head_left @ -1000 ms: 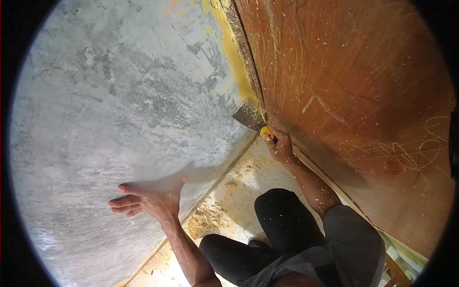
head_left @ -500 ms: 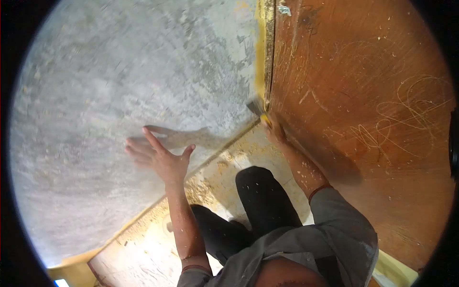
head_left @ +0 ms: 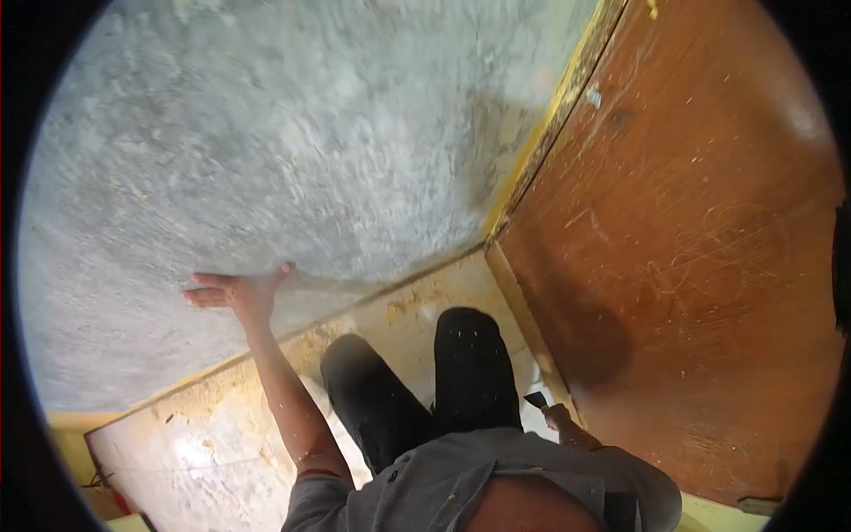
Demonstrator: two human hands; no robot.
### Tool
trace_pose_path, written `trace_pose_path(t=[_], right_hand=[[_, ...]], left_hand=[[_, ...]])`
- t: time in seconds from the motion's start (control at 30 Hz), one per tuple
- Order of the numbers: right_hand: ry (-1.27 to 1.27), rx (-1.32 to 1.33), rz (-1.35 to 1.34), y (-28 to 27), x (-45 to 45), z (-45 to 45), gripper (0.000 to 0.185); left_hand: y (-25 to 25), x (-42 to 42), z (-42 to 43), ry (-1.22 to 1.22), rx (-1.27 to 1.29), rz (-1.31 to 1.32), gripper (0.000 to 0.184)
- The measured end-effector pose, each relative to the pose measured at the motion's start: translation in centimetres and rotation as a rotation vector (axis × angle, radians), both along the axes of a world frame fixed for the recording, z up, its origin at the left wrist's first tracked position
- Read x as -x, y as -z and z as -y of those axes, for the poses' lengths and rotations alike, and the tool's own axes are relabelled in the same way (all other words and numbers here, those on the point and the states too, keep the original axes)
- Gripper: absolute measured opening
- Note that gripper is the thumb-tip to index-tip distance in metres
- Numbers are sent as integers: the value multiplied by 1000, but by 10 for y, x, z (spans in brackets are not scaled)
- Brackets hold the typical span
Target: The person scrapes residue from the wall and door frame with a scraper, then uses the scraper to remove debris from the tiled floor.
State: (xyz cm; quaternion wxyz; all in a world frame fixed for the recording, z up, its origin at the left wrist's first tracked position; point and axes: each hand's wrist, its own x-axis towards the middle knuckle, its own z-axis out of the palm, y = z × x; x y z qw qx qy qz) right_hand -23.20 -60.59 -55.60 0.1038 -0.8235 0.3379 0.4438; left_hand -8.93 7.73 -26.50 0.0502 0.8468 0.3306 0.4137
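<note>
My left hand (head_left: 251, 297) is spread with its fingers apart against the grey wall (head_left: 266, 160), just above the floor edge. Low beside my right knee, my right hand (head_left: 558, 418) is closed round the handle of a scraper (head_left: 535, 400), whose dark blade points up and to the left. The blade touches neither the wall nor the wooden panel. A yellow strip (head_left: 525, 168) runs down the wall's edge to the corner, beside the reddish-brown panel (head_left: 674, 248).
Shavings (head_left: 399, 306) lie scattered over the pale floor (head_left: 239, 434). My dark-clad knees (head_left: 470, 355) are bent between wall and panel. A wooden strip (head_left: 523, 310) edges the panel's foot. Yellowish items stand at the lower left.
My right hand has drawn the scraper away from the corner, down beside my right knee. My left hand has shifted along the wall, still spread. The view has turned.
</note>
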Motion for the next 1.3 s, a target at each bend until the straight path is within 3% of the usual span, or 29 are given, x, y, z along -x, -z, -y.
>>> trace_pose_path(t=[0.07,0.13,0.33,0.4,0.5,0.6,0.67,0.73,0.8,0.83,0.87,0.93,0.97,1.0,1.03,1.07,1.13,1.27,1.3], right_hand=[[-115,-107,88,37,-26,8,18],[-335,-144,211,42,-63,1,32],[-463,-77,834,62,-152,-32,55],[-143,-313,490,54,-179,-39,59],[36,-502,409,97,-198,-32,66],[-181,-93,429,68,-167,-50,68],[-179,-231,453,19,-162,-45,57],[-152,-377,432,-37,-138,-49,46],[-336,-137,549,-81,-134,-72,42],[-387,-115,466,-135,-136,-91,43],[-439,-92,392,-207,-137,-112,45],[-455,-112,476,-275,-125,-123,40],[-492,-113,575,-305,-118,-129,35],[-462,-126,582,-337,-108,-134,35],[-482,-173,523,-370,-101,-136,36],[-498,-220,473,-397,-93,-136,37],[-517,-212,550,-419,-68,-129,40],[-440,-279,389,-531,-30,-158,44],[-433,-290,418,-538,-24,-167,44]], left_hand=[[1,1,2,28,-54,53,166],[-2,0,2,35,-83,60,166],[-2,13,3,28,47,39,161],[3,22,-2,144,41,36,160],[8,32,-9,143,-9,30,159],[9,32,-14,123,-64,-62,159],[-6,43,-8,77,-63,-183,159],[-37,67,4,157,175,-392,152],[-79,99,10,409,515,-393,136],[-82,120,5,464,789,-433,127],[-73,149,0,510,1065,-463,118],[-17,234,-5,441,1291,-501,94],[-46,272,11,433,1433,-574,79],[37,364,0,432,1227,-630,66],[-7,393,25,491,513,-1093,65],[-14,449,17,470,812,-1157,65],[-66,480,20,335,1254,-1096,65],[-147,485,11,116,1555,-912,65],[-159,489,6,85,1583,-860,65]])
